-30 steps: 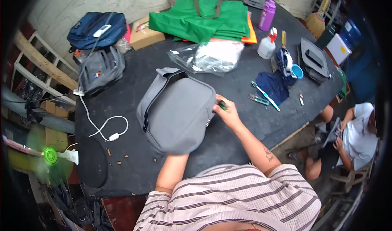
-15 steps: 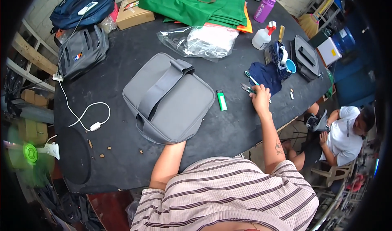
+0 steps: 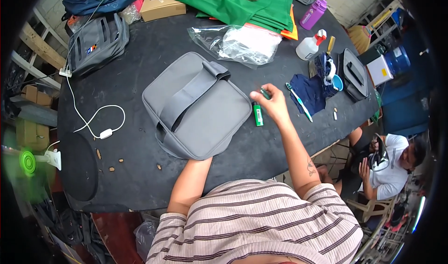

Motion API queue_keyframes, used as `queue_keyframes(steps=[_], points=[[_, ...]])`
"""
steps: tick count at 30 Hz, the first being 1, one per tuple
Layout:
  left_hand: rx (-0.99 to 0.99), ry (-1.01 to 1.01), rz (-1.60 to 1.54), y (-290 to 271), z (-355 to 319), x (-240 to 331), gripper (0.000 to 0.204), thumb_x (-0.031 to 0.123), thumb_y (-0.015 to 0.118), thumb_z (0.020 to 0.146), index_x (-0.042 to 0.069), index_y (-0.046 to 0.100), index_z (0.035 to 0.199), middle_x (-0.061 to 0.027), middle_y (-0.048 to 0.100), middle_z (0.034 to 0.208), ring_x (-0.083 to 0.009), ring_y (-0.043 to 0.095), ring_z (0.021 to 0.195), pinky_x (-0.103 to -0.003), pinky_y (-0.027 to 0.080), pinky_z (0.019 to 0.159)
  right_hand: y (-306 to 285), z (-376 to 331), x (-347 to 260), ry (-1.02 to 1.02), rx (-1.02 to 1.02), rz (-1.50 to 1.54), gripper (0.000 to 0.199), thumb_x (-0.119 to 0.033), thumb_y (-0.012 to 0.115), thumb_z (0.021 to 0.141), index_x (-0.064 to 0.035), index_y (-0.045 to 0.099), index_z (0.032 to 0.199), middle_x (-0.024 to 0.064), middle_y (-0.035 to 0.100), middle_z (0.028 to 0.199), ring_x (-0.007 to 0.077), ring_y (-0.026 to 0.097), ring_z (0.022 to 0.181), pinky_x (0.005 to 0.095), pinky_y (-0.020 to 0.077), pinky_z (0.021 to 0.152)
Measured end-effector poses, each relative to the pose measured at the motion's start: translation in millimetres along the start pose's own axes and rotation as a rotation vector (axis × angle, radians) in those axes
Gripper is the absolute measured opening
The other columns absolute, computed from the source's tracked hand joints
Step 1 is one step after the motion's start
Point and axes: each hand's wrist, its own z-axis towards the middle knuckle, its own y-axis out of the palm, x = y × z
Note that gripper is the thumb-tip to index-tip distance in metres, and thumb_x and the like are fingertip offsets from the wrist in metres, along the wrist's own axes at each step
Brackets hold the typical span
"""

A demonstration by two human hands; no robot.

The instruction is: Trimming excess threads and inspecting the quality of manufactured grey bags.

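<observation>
Pinching a small green-tipped tool (image 3: 265, 93) in the right hand (image 3: 275, 106) just above the green lighter (image 3: 257, 114) beside the grey bag (image 3: 196, 106), left hand hidden under that bag, grip unknowable; next, probably bringing the tool carefully to the bag.

bag: the grey fabric shoulder bag (image 3: 196, 106) lies mid-table on the black table (image 3: 140, 68)
lighter: the green plastic lighter (image 3: 257, 114) lies just right of it
cloth: the dark blue folded cloth (image 3: 310, 92) lies farther right
wrap: the clear plastic wrap (image 3: 238, 42) lies behind the bag
</observation>
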Motion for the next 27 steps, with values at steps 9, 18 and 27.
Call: queue_keyframes(steps=[9,18,27], points=[[0.005,0.017,0.051,-5.5,-3.1,-0.4,0.061,0.025,0.065,0.082,0.006,0.041,0.135,-0.0143,0.047,0.133,-0.0266,0.045,0.123,-0.036,0.036,0.102,51.5,-1.3,11.0,0.200,-0.039,0.404,0.026,-0.023,0.062,0.088,-0.0029,0.059,0.072,-0.0025,0.055,0.060,0.0051,0.044,0.052,0.0248,0.0340,0.048],[-0.001,0.034,0.098,-3.6,-4.8,2.9,0.062,0.025,0.066,0.082,0.006,0.040,0.135,-0.0140,0.046,0.134,-0.0269,0.044,0.124,-0.036,0.035,0.103,-18.5,7.4,-39.2,-0.364,-0.001,-0.509,0.026,-0.025,0.062,0.086,-0.0042,0.064,0.101,0.0114,0.062,0.083,0.0264,0.060,0.077,0.0374,0.0475,0.071],[-0.092,0.349,1.017,-0.8,5.0,-46.7,0.067,0.043,0.041,0.094,0.008,0.018,0.146,-0.0094,0.028,0.147,-0.0222,0.024,0.138,-0.036,0.024,0.111,-26.9,8.7,-79.7,-0.788,-0.081,-1.006,0.009,-0.014,0.068,0.070,-0.0122,0.069,0.078,0.0011,0.054,0.071,0.0197,0.054,0.074,0.0334,0.0405,0.067]])
